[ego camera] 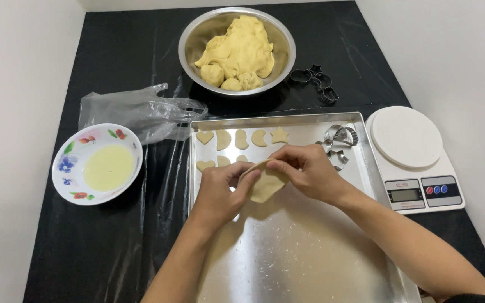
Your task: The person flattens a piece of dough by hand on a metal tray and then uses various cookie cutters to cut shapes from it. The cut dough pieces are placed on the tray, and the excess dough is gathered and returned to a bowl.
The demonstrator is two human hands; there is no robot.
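Both hands hold one flattened piece of pale yellow dough (pixel 266 186) above a metal baking tray (pixel 310 247). My left hand (pixel 220 191) grips its left edge with the fingers curled over it. My right hand (pixel 310 171) pinches its top right edge. Several cut dough shapes (pixel 241 139), among them a heart, a crescent and a star, lie in a row at the tray's far end. More dough shapes (pixel 204 165) lie just beyond my left hand.
A steel bowl (pixel 193 39) of dough stands at the back. A flowered bowl (pixel 68 168) of pale liquid sits left, beside a crumpled plastic bag (pixel 136 112). Metal cookie cutters (pixel 339 140) lie in the tray's corner, dark cutters (pixel 315 81) behind. A white kitchen scale (pixel 413 160) is right.
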